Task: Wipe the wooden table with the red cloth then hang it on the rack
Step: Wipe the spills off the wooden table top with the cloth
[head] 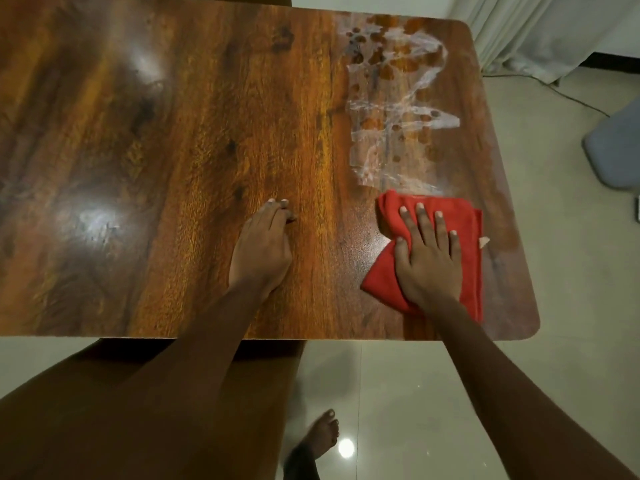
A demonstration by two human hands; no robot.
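The wooden table [194, 140] fills most of the view, its near edge running across below my hands. A folded red cloth [464, 223] lies flat near the table's right front corner. My right hand [427, 258] presses on it with fingers spread and straight. Beyond the cloth, a wet whitish smear [394, 109] with streaks and bare spots runs toward the far right corner. My left hand [261, 249] rests on the bare wood to the left of the cloth, fingertips touching the surface and holding nothing. No rack is in view.
A pale curtain [554, 32] hangs past the far right corner, with a thin cable [571, 98] on the tiled floor. A grey-blue rounded object [616, 147] sits on the floor at the right. My bare foot [320, 441] stands below the table's near edge.
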